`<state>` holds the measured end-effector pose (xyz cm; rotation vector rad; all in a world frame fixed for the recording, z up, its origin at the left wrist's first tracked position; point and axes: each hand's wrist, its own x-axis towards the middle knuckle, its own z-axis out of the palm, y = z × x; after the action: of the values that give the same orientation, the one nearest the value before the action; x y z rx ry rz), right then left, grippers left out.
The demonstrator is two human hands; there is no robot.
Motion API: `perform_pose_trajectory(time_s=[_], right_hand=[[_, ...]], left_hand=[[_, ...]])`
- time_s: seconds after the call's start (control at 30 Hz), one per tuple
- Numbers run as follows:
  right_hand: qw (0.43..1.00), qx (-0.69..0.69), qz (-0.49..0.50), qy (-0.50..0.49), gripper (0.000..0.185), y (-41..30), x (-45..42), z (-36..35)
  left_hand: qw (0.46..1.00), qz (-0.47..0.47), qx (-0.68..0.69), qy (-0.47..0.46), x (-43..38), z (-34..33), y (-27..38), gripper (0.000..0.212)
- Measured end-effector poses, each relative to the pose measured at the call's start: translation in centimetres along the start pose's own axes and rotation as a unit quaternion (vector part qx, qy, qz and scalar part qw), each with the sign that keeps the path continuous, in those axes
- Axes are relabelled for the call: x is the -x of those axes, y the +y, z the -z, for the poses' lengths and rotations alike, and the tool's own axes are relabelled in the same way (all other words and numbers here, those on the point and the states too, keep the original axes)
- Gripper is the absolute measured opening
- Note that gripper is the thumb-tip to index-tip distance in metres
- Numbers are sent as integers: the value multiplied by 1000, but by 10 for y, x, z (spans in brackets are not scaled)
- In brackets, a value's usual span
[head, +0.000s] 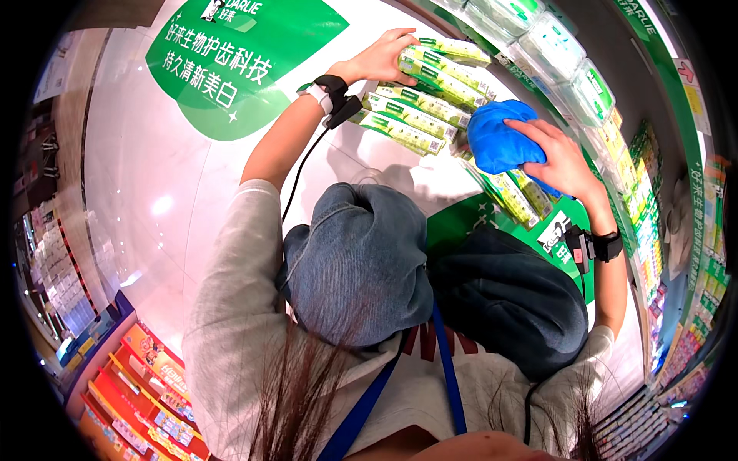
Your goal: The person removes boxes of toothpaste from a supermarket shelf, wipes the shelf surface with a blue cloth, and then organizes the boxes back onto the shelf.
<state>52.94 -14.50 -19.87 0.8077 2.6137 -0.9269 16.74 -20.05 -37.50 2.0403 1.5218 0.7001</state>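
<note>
My left hand [387, 56] grips the left end of several green-and-white toothpaste boxes [444, 78], its fingers spread over their ends. Just below them, more boxes of the same kind [412, 115] lie side by side on the pale floor. A crumpled bright blue cloth [499, 137] is bunched in my right hand [558, 154], with the fingers over its right side. Under and below the cloth, further green boxes [516, 199] lie at a slant, partly covered by it. Both wrists wear black straps with small devices.
Shelves [611, 144] of packaged goods curve along the right, with clear plastic packs [550, 43] at their top. Green floor stickers [230, 69] with writing lie at upper left and under the right knee. My bent denim knees [357, 265] are close below the boxes. A red display rack [138, 403] stands lower left.
</note>
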Motion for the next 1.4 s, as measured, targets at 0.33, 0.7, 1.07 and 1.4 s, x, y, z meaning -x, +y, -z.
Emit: perform_pose_trajectory(time_s=[0.33,0.7,1.07,1.4], right_hand=[[1000,0,-1,-9,69,0,-2,-2],[1000,-1,2,-3,68,-4,-5,-6],[974,143,90,150,75,-46,-15,21],[912,282,242,173,74,-75,-38,11]], left_hand=[[975,-65,-204,-57,-5,-1,5,78],[993,2,-113,-31,-2,-17,10,113],[994,80,-66,26,12,17,79,109],[994,-27,-16,109,58,35,146,96]])
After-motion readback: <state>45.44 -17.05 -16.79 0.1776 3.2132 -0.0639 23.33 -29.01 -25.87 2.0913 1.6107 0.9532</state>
